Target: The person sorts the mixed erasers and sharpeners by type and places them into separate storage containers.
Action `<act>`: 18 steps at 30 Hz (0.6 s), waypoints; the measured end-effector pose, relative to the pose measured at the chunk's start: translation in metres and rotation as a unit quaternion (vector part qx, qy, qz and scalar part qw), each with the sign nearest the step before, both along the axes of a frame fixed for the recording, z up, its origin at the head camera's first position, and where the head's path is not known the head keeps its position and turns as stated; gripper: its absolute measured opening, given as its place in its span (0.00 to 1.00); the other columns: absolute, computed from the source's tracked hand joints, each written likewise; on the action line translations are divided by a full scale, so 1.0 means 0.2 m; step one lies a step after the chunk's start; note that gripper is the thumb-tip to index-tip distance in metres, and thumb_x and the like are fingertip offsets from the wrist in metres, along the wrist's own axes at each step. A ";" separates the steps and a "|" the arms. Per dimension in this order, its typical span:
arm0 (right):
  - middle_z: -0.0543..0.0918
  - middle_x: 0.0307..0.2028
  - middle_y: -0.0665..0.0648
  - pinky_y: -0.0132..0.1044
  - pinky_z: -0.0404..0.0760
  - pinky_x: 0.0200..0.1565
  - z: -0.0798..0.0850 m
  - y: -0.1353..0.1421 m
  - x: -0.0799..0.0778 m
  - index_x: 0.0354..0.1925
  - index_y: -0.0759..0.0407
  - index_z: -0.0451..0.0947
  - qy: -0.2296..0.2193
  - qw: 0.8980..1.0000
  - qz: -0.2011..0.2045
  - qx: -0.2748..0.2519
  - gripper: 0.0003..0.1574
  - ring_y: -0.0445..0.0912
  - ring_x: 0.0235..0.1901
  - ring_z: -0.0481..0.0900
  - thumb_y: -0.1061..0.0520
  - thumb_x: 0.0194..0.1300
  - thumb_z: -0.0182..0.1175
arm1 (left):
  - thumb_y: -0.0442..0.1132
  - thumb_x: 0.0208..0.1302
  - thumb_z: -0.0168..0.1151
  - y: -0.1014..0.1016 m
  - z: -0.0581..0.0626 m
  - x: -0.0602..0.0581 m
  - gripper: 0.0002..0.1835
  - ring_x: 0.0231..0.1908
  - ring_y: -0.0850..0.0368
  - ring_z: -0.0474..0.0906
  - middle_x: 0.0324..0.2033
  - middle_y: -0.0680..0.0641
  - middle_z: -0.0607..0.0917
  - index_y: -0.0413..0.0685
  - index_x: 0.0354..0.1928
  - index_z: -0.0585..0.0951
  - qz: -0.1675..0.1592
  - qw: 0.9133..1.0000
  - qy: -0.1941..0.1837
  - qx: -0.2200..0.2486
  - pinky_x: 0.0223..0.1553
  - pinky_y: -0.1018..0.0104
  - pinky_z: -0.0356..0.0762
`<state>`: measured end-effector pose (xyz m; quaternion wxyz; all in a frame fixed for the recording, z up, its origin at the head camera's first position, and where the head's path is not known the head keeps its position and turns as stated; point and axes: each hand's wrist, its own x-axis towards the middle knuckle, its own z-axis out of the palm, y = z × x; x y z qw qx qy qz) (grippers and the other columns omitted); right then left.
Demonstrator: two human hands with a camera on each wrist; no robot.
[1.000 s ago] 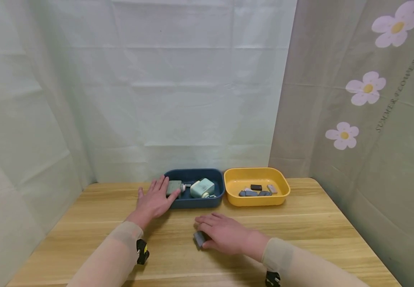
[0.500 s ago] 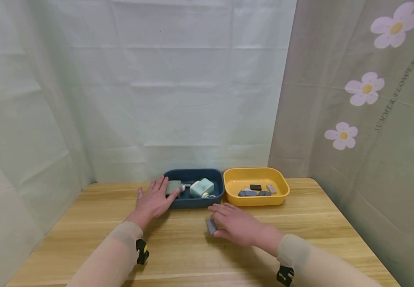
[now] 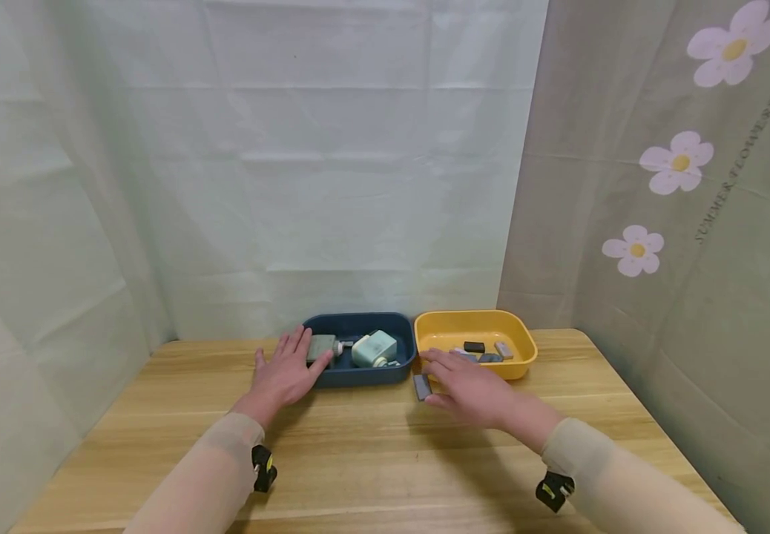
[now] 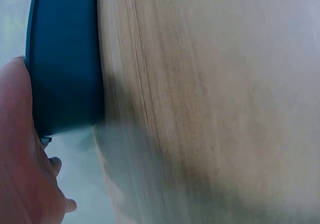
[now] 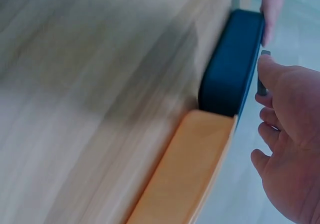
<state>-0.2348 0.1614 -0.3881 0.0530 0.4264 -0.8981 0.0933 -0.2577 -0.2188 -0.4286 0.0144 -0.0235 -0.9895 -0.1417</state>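
Observation:
My left hand [image 3: 283, 377] rests on the left end of a dark blue tray [image 3: 358, 378], fingers extended over its rim. Inside that tray lie a grey-green pump bottle [image 3: 322, 345] and a pale mint pump bottle [image 3: 375, 347], both on their sides. My right hand [image 3: 470, 391] pinches a small grey rectangular block [image 3: 422, 386] between thumb and fingers. The block is up in the air, in front of where the two trays meet. In the right wrist view only part of the block [image 5: 261, 86] shows past the thumb.
A yellow tray [image 3: 475, 326] stands right beside the blue one, holding several small grey, black and whitish blocks. My right hand covers its front left corner in the head view. The wooden table [image 3: 358, 460] backs onto hanging cloth [image 3: 331, 185].
My right hand has carried the grey block up, away from me and to the right, from the table's middle to the trays. My left hand has stayed on the blue tray.

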 end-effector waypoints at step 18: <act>0.76 0.72 0.73 0.68 0.71 0.72 0.04 0.18 -0.16 0.61 0.67 0.80 0.040 0.996 -0.076 -0.039 0.26 0.68 0.70 0.76 0.48 0.79 0.70 | 0.77 0.82 0.34 0.00 -0.02 -0.01 0.54 0.86 0.31 0.43 0.88 0.37 0.49 0.42 0.90 0.50 0.000 1.000 0.007 -0.003 0.75 0.16 0.30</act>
